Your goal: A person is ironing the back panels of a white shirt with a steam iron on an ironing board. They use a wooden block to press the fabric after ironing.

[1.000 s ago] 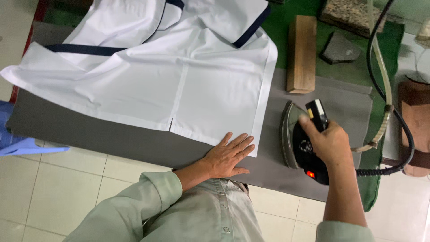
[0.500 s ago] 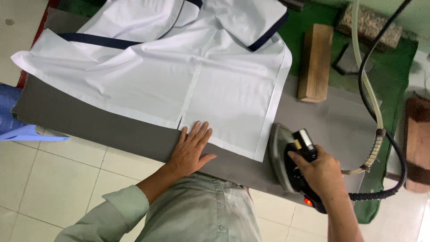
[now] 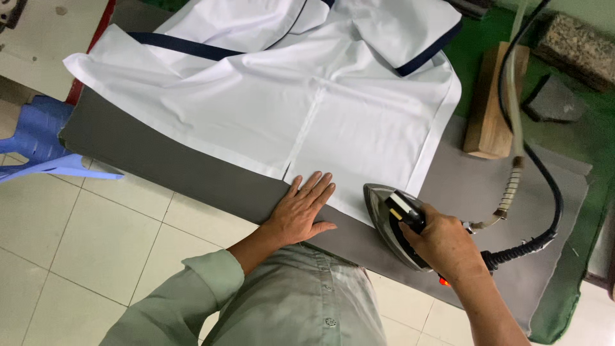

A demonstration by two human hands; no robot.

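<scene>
on the grey tabletop (image 3: 192,173), the left hand (image 3: 301,214) lies spread flat, pinning the near hem of the white garment (image 3: 288,102). just to its right, the right hand (image 3: 442,243) is wrapped around the handle of the steam iron (image 3: 391,221). the iron looks heavy and hot, best held by the handle; the cloth looks light and soft, likely to slide.
</scene>
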